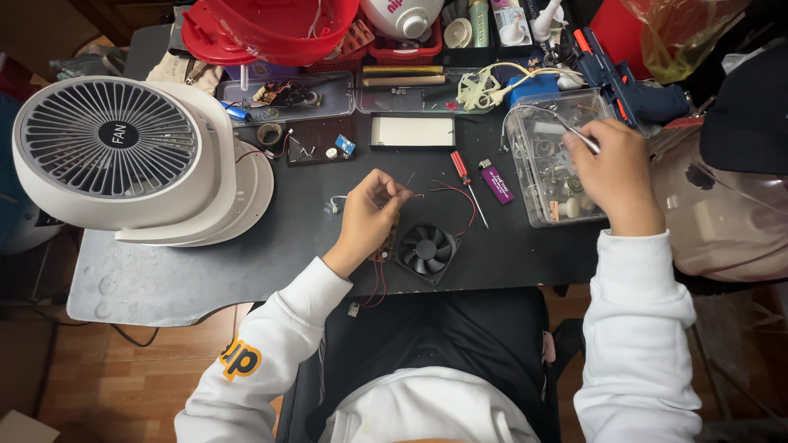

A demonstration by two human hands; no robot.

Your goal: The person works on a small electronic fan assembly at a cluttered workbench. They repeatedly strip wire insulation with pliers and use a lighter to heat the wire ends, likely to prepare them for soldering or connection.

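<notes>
My left hand [371, 213] pinches thin wires near the middle of the dark desk [246, 254], its palm over a small circuit board with red leads. A small black square cooling fan [427, 250] lies just right of that hand, its red wire [460, 197] looping behind. My right hand [616, 172] is raised over a clear plastic box of small parts [542, 168] and grips metal tweezers [579, 135] that point up-left. A red-handled screwdriver [466, 180] and a purple lighter [496, 182] lie between the two hands.
A large white desk fan [123, 152] fills the left of the desk. A small white pad [412, 131], clear trays [287, 97], a red bowl [275, 29] and a blue glue gun [624, 86] crowd the back. A tinted plastic container [722, 213] stands at the right.
</notes>
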